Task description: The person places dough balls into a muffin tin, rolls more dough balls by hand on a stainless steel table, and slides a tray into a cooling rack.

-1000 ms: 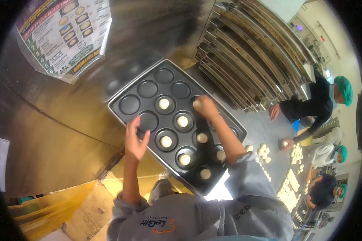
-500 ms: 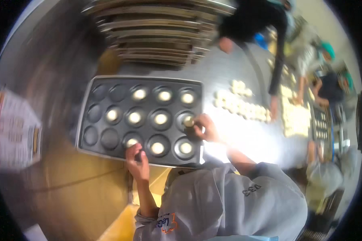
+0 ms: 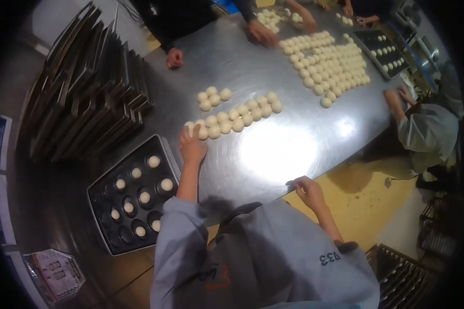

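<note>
My left hand (image 3: 193, 147) reaches to the left end of a double row of pale dough balls (image 3: 237, 125). Its fingers are bent around a ball at that end and partly cover it. Just beyond the row lies a small cluster of dough balls (image 3: 212, 97). My right hand (image 3: 309, 191) hangs by the table's near edge, loosely curled, with finger and thumb apart and nothing visible between them. Left of my left forearm sits a dark baking tray (image 3: 162, 140) with round cups; several cups hold one dough ball each, others at its left side are bare.
Stacked metal trays (image 3: 82, 87) stand at the far left. Across the steel table (image 3: 216, 51) lies a large block of dough balls (image 3: 327, 64), with another filled tray (image 3: 384, 50) beyond. Co-workers' hands (image 3: 263, 33) rest along the far side; another person (image 3: 428, 129) works at the right.
My view has swung right. My left hand has gone from a tray cup to the dough row, and my right hand from the tray to the table's near edge.
</note>
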A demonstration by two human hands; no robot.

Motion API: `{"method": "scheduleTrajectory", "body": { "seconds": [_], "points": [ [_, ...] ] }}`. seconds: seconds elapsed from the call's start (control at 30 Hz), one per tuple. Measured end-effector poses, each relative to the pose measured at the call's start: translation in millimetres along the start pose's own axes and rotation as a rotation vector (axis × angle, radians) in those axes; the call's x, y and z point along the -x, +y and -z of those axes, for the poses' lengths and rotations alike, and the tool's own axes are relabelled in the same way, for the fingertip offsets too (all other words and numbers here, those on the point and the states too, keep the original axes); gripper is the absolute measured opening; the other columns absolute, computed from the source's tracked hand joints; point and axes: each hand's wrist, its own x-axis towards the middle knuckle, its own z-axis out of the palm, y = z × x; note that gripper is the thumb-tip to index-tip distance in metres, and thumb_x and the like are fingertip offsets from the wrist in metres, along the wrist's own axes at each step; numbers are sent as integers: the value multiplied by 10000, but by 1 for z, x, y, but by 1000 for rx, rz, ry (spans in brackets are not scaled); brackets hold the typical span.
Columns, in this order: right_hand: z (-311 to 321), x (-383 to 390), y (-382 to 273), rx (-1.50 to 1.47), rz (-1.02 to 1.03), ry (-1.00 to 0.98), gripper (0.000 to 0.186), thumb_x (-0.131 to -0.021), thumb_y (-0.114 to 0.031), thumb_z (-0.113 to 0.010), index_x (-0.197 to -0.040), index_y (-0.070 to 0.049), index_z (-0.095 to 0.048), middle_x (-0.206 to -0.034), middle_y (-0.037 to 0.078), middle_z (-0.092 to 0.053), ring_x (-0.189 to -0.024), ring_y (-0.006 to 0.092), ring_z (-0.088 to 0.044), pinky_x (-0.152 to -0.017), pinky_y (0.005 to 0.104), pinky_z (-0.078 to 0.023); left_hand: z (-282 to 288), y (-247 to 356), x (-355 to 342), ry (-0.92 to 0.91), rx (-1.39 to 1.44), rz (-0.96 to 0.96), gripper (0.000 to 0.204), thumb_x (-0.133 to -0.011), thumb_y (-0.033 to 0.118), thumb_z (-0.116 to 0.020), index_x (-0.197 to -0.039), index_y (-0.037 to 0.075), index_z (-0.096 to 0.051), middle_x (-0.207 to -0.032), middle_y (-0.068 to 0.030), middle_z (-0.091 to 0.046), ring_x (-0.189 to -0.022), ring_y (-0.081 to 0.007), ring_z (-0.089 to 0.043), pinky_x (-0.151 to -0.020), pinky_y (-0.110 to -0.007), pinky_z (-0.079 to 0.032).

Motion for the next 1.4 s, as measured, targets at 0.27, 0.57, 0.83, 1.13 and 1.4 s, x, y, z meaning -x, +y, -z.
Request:
{"method": "scheduleTrajectory", "body": {
  "seconds": [0.27, 0.57, 0.83, 1.13, 1.4],
  "points": [
    [45, 2, 78, -37, -54, 91, 123, -904, -121, -667, -1006, -122, -736, -920, 84, -701, -721, 258, -644, -678, 358, -532, -16, -42, -30, -176, 119, -128, 451, -738, 84, -755, -1168, 68, -620, -1098, -155, -635, -1026, -385, -610, -899, -458, -511],
    [50, -121, 5, -744, 217, -193, 627, -865, -15, -740, -1434, -93, -489, -1243, 78, -526, -1023, 185, -614, -840, 312, -557, 90, 167, 53, -87, 571, -182, 436, -771, 90, -768, -1167, 60, -591, -1043, -128, -652, -921, -300, -680, -824, -376, -551],
    [16, -158, 110, -59, 358, -125, 296, -814, -282, -782, -1040, -100, -722, -1038, 131, -659, -1045, 344, -583, -912, 459, -489, -6, 93, 146, -262, 424, -98, 600, -772, 234, -864, -1307, 149, -606, -1186, -131, -636, -1053, -357, -660, -858, -431, -566],
    [-38, -156, 40, -98, 553, -160, 322, -705, -242, -811, -943, -77, -669, -1010, 111, -665, -1003, 324, -630, -907, 423, -472, -86, 104, 142, 39, 525, 41, 271, -743, 171, -819, -979, 93, -713, -1033, -102, -681, -1008, -320, -630, -945, -447, -463],
    [-8, -208, 43, 295, 597, 78, 276, -678, -195, -812, -885, -102, -656, -989, 104, -642, -991, 323, -610, -856, 416, -458, -72, 92, 100, 228, 300, -11, 178, -751, 144, -819, -910, 150, -740, -1122, -80, -715, -1142, -281, -646, -939, -416, -518]
  ]
}}
